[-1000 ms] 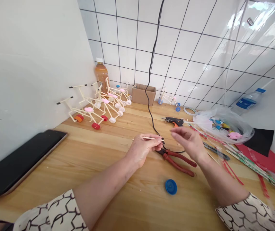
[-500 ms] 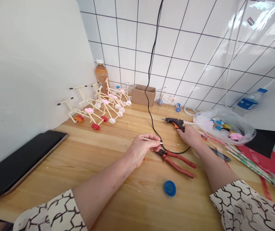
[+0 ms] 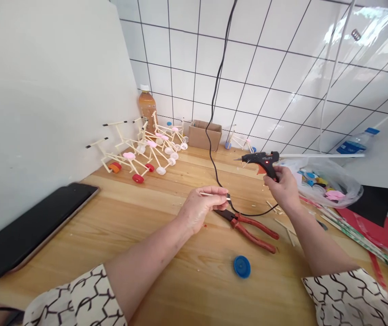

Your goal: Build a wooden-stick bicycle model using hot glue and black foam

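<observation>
Between the thumb and fingers of my left hand (image 3: 206,206) is a thin pale wooden stick (image 3: 208,194), its right end dark-tipped. Just below that hand, pliers with red handles (image 3: 253,230) lie on the wooden table (image 3: 146,271). My right hand (image 3: 284,185) grips a black glue gun (image 3: 264,162) by its handle, above the table. The gun's nozzle points left, and a long whitish glue stick (image 3: 323,155) sticks out of its back. A blue bottle cap (image 3: 241,266) lies nearer to me, apart from both hands.
Several small stick models with cap wheels (image 3: 146,145) stand at the back left beside an amber bottle (image 3: 147,106). A cardboard box (image 3: 205,136) sits against the tiled wall. At right lies a plastic bag of caps (image 3: 330,185). A black tablet-like slab (image 3: 34,231) lies at left.
My right hand has lifted the glue gun off the table and moved it slightly right. My left hand keeps its pinch on the stick, almost in place.
</observation>
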`<state>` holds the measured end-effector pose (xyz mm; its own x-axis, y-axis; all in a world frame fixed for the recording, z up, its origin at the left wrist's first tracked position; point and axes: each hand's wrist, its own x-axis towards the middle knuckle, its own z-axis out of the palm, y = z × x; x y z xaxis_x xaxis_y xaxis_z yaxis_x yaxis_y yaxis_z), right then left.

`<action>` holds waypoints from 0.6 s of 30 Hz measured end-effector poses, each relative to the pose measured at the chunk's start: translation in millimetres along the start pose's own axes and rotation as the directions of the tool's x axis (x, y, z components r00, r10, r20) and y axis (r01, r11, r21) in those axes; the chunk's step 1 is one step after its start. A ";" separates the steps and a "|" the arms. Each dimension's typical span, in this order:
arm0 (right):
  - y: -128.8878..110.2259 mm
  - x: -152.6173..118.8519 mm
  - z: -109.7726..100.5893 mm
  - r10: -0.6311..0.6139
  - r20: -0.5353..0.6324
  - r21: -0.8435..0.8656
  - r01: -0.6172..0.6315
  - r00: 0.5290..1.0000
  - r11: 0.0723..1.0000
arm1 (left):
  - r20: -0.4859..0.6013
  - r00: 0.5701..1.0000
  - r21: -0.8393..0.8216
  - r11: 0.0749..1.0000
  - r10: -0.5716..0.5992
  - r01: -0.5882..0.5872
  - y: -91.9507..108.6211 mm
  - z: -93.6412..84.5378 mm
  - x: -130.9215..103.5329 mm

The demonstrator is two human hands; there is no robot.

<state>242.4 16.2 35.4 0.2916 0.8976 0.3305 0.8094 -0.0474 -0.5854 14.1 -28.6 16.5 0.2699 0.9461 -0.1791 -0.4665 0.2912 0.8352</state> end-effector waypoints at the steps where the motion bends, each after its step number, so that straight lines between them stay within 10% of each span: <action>1: -2.8 -2.0 -5.3 -0.033 -0.023 0.075 0.035 0.999 0.997 | -0.003 1.000 -0.007 1.000 0.001 -0.001 0.4 -0.3 0.1; 9: -29.2 -21.7 -40.6 -0.072 0.128 0.519 -0.005 0.989 0.855 | 0.021 1.000 -0.042 0.999 0.019 -0.018 3.8 -1.3 1.3; 18: -23.2 -50.5 -89.0 -0.155 0.431 0.486 -0.084 0.889 0.870 | 0.019 1.000 -0.042 0.999 0.025 -0.024 5.1 -1.9 2.6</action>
<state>254.2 -67.0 98.1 -0.0854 0.9942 0.0657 0.4316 0.0964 -0.8969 10.8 -24.4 19.3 0.2743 0.9501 -0.1483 -0.5080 0.2741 0.8166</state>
